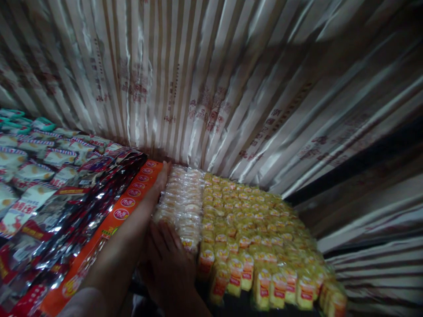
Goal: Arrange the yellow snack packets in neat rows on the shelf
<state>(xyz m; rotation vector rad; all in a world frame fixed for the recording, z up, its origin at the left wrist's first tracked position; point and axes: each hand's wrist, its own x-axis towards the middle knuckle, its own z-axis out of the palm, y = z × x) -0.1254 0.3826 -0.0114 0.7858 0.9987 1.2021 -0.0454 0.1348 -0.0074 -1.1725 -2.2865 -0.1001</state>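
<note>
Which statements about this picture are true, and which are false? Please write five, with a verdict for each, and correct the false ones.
1. The left hand is beside the far end of the orange packaging. True.
2. The yellow packets stand left of the clear-wrapped packets. False: they stand on the right of them.
3. The right hand is farther from the camera than the left hand. False: it is nearer.
4. The orange packaging carries a row of round logos. True.
5. The pleated sheeting behind the goods is plain, without print. False: it shows reddish prints.
</note>
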